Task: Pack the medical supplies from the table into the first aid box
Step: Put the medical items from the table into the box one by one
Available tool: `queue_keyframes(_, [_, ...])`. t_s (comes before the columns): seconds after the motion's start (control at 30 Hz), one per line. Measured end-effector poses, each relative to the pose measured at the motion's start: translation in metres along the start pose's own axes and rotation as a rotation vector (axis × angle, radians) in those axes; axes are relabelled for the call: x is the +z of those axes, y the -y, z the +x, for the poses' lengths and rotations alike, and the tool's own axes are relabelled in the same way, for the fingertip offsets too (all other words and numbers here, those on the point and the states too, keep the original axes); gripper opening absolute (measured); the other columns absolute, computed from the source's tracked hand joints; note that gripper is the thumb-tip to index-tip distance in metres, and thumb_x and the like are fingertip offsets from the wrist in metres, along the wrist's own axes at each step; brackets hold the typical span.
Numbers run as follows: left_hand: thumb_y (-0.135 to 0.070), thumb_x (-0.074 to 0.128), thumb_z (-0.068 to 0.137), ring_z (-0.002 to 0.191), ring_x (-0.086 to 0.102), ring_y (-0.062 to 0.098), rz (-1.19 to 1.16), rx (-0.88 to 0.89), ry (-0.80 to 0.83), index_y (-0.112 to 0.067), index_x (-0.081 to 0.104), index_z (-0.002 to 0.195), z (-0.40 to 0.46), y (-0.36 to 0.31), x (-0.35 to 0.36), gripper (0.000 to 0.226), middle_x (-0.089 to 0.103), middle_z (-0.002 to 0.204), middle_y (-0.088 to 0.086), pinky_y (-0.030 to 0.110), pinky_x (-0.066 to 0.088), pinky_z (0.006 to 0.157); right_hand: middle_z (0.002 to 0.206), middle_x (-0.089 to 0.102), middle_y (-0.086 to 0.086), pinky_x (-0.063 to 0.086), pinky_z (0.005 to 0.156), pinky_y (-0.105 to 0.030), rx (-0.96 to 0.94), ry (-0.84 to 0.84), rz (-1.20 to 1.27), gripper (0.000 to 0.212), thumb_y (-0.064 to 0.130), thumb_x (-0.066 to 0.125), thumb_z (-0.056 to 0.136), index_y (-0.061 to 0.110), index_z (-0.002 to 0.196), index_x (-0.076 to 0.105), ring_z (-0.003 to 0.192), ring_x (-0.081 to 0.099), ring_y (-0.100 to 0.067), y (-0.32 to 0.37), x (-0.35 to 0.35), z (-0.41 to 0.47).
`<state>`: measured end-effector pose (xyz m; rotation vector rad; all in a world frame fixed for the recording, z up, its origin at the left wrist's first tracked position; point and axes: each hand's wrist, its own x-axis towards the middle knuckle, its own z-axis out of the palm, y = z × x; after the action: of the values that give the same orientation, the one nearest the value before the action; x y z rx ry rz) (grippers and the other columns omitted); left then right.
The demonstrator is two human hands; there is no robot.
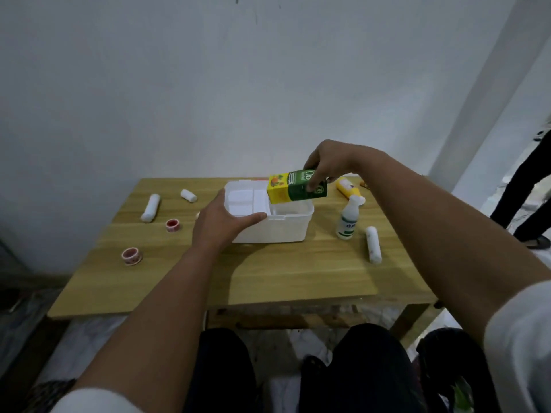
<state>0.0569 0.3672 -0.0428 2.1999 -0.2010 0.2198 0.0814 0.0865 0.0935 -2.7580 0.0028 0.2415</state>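
Observation:
A white first aid box [286, 226] stands open on the wooden table [298, 272]. My left hand [222, 223] grips its near left rim, thumb along the edge. My right hand [328, 162] holds a green and yellow carton [295, 187] tilted just above the box's right compartment. Loose on the table are white bandage rolls [150, 207] [188, 195] [373, 244], two red tape rolls [172, 225] [131, 255], a white bottle [347, 219] and a yellow bottle [347, 187].
A white wall rises behind the table. Another person's dark-trousered legs [524, 198] stand at the far right. My knees [298, 368] sit under the table's near edge.

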Motion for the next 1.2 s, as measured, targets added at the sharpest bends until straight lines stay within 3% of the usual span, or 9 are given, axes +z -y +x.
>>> queue_keyframes(0.1, [-0.088,0.077,0.055,0.133,0.057,0.023,0.021,-0.01,0.0,-0.03,0.047,0.153,0.0,-0.001,0.001,0.118,0.062,0.146,-0.004,0.044,0.055,0.099,0.099,0.076,-0.004,0.058,0.063,-0.028,-0.004,0.046,-0.183,0.055,0.024,0.094,0.07,0.008,0.119,0.077,0.085,0.073,-0.019,0.012,0.008,0.003])
queue_keyframes(0.3, [-0.082,0.08,0.061,0.137,0.053,0.026,0.048,-0.013,0.005,-0.026,0.042,0.158,0.001,0.001,0.004,0.118,0.057,0.152,-0.001,0.043,0.053,0.098,0.1,0.076,-0.007,0.063,0.083,-0.043,-0.003,0.026,-0.324,0.059,0.032,0.096,0.063,0.007,0.113,0.075,0.089,0.073,-0.025,0.035,0.032,0.014])
queue_keyframes(0.4, [-0.09,0.074,0.055,0.138,0.053,0.025,0.052,-0.023,0.003,-0.027,0.042,0.159,0.0,0.001,0.003,0.126,0.057,0.153,-0.002,0.043,0.054,0.099,0.097,0.076,-0.007,0.063,0.079,-0.04,-0.017,0.014,-0.295,0.061,0.036,0.097,0.061,0.005,0.109,0.076,0.086,0.073,-0.025,0.037,0.046,0.022])
queue_keyframes(0.6, [-0.077,0.082,0.064,0.134,0.054,0.024,0.056,0.009,-0.005,-0.028,0.046,0.154,0.001,0.0,0.004,0.109,0.06,0.148,-0.003,0.034,0.049,0.086,0.085,0.076,-0.008,0.06,0.064,-0.031,-0.021,0.014,-0.196,0.044,0.031,0.096,0.065,0.006,0.093,0.074,0.075,0.076,-0.024,0.034,0.077,0.032])
queue_keyframes(0.7, [-0.078,0.081,0.063,0.134,0.054,0.024,0.06,0.006,-0.013,-0.028,0.045,0.154,0.002,0.002,0.005,0.11,0.06,0.148,-0.003,0.036,0.05,0.086,0.079,0.073,-0.008,0.048,0.056,-0.027,-0.043,-0.02,-0.177,0.036,0.032,0.092,0.068,0.006,0.086,0.074,0.072,0.068,-0.023,0.029,0.09,0.039])
queue_keyframes(0.8, [-0.079,0.082,0.063,0.133,0.054,0.024,0.069,0.01,-0.021,-0.028,0.045,0.154,0.003,0.003,0.007,0.11,0.06,0.148,-0.003,0.036,0.05,0.088,0.074,0.068,-0.009,0.046,0.061,-0.032,-0.072,-0.045,-0.17,0.032,0.03,0.087,0.07,0.004,0.084,0.075,0.07,0.059,-0.023,0.028,0.101,0.044])
queue_keyframes(0.93, [-0.079,0.081,0.063,0.132,0.055,0.023,0.078,0.009,-0.033,-0.031,0.045,0.153,0.004,0.003,0.007,0.109,0.061,0.146,-0.004,0.036,0.05,0.088,0.064,0.056,0.002,0.039,0.055,-0.028,-0.137,-0.046,-0.144,0.019,0.02,0.081,0.073,0.012,0.068,0.065,0.064,0.051,-0.018,0.034,0.11,0.045])
queue_keyframes(1.1, [-0.081,0.08,0.062,0.133,0.055,0.024,0.087,0.0,-0.033,-0.03,0.043,0.155,0.006,0.005,0.008,0.112,0.06,0.147,-0.003,0.04,0.052,0.092,0.074,0.062,0.008,0.042,0.061,-0.024,-0.188,-0.066,-0.117,0.007,0.017,0.077,0.082,0.018,0.085,0.071,0.077,0.058,-0.016,0.033,0.12,0.049])
queue_keyframes(1.2, [-0.082,0.079,0.062,0.134,0.055,0.025,0.095,0.003,-0.033,-0.029,0.043,0.155,0.006,0.006,0.008,0.114,0.06,0.148,-0.001,0.041,0.053,0.093,0.085,0.069,0.005,0.051,0.072,-0.029,-0.187,-0.063,-0.102,0.018,0.019,0.079,0.08,0.015,0.097,0.077,0.083,0.063,-0.017,0.033,0.118,0.051])
